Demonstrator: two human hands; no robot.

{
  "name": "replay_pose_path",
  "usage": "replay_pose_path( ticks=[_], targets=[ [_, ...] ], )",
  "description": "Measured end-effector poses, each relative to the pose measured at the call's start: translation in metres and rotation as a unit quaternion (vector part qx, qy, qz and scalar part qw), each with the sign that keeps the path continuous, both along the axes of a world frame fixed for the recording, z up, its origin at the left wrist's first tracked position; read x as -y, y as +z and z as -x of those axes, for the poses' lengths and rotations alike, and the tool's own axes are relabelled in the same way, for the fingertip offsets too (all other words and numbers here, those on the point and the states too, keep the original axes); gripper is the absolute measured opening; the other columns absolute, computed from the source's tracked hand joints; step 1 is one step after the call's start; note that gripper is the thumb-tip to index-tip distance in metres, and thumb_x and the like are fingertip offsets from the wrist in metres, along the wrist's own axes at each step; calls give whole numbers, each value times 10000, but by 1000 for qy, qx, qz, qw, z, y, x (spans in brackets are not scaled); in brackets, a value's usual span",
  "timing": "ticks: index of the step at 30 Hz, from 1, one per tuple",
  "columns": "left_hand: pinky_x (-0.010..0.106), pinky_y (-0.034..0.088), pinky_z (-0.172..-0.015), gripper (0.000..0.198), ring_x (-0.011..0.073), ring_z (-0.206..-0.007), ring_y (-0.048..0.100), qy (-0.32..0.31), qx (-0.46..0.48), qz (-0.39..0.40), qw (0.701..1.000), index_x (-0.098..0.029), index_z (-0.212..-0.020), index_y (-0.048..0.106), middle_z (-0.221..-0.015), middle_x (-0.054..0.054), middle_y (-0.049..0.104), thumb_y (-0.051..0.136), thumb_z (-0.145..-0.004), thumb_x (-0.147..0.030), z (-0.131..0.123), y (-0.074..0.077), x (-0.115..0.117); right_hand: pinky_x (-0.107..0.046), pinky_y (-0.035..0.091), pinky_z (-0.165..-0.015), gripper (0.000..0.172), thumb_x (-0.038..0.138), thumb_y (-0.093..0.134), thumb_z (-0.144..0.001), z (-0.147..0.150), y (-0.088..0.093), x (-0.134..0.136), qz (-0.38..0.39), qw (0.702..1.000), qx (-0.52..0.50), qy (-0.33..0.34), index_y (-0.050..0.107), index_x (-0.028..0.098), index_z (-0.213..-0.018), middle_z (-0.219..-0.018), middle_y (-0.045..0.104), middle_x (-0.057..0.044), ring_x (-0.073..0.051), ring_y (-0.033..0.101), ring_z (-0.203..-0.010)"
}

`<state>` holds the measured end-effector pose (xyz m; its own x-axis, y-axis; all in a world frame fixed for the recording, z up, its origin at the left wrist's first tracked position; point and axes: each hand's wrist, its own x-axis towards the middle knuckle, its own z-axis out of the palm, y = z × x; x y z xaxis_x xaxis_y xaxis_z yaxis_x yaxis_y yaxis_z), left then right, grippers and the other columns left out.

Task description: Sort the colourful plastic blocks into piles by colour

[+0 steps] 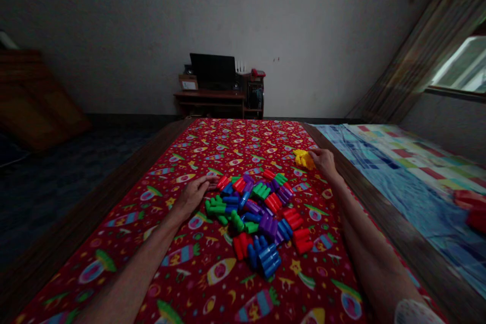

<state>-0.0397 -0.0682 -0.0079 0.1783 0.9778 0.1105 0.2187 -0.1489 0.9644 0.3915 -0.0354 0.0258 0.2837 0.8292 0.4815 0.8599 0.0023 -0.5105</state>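
Observation:
A heap of plastic building blocks [258,215] in red, blue, green and purple lies on a red patterned cloth [228,147]. My left hand [193,193] rests on the cloth at the heap's left edge, fingers stretched toward a red block, holding nothing. My right hand [324,161] reaches to the far right of the heap and is closed on a cluster of yellow blocks [304,159] set apart from the rest.
The cloth covers a wooden-edged bed [383,215]. A blue checked sheet [402,172] lies to the right, with red items [473,207] on it. A desk with a dark monitor [213,72] stands at the far wall. A curtained window [461,68] is on the right.

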Motion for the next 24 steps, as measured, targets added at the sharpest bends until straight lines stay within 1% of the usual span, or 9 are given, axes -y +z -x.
replay_pose_path(
  ticks=[3,5,7,10,12,14,18,21,24],
  targets=[
    [418,536,-890,415,269,-899,694,0,1,-4,1000,-156,-943,689,-990,93,730,570,-711,-479,1,-1,-1,-399,483,-862,306,230,516,-770,-2,3,-3,-60,997,-6,-51,741,96,-928,-924,736,-166,-265,672,-879],
    [427,540,-882,414,272,-891,696,0,6,-8,1000,-155,-941,690,-982,97,731,577,-710,-479,2,-3,-2,-398,479,-875,322,226,500,-775,1,12,-3,-103,993,-21,-51,738,96,-947,-965,732,-173,-258,671,-897],
    [432,542,-881,411,275,-884,698,0,8,-13,1000,-154,-933,692,-978,97,732,586,-707,-480,2,-4,-3,-367,499,-819,330,257,495,-787,8,22,2,-113,992,-55,-17,742,100,-940,-918,740,-153,-241,678,-835],
    [439,542,-883,418,277,-893,695,1,0,-20,1000,-162,-953,688,-997,92,731,582,-722,-493,4,-6,-3,-313,516,-685,392,379,479,-829,28,28,20,-63,987,-125,79,742,108,-933,-787,738,-103,-210,669,-708],
    [446,540,-887,449,282,-914,691,-3,-14,-21,1000,-158,-1003,677,-1026,100,723,566,-746,-509,4,-7,-3,-313,522,-687,467,472,454,-857,45,19,39,-6,977,-136,161,733,116,-973,-800,737,-91,-212,673,-735],
    [454,531,-905,536,290,-978,675,-2,-16,-33,999,-137,-1116,639,-1104,126,696,527,-782,-541,4,-9,-4,-359,516,-820,526,539,428,-874,61,2,58,33,967,-113,227,702,145,-1087,-962,734,-102,-241,672,-917],
    [447,431,-1043,713,290,-1267,506,-10,-28,-104,994,-155,-1416,399,-1432,154,474,405,-863,-606,1,-11,-4,-465,335,-1090,651,626,320,-900,93,-31,75,81,956,-100,262,566,186,-1311,-1363,549,-126,-275,432,-1326],
    [442,322,-1127,751,283,-1367,383,-55,-91,-138,985,-158,-1448,367,-1499,133,393,327,-882,-649,-2,-8,-2,-469,266,-1135,697,633,225,-924,119,-39,66,97,948,-131,275,522,171,-1353,-1428,481,-129,-261,355,-1380],
    [432,283,-1152,761,282,-1366,385,-81,-154,-155,972,-142,-1382,480,-1437,117,484,272,-882,-677,-4,-2,1,-443,313,-1108,671,616,223,-939,152,-35,54,85,936,-149,308,577,165,-1289,-1351,554,-129,-256,444,-1311]
  ],
)
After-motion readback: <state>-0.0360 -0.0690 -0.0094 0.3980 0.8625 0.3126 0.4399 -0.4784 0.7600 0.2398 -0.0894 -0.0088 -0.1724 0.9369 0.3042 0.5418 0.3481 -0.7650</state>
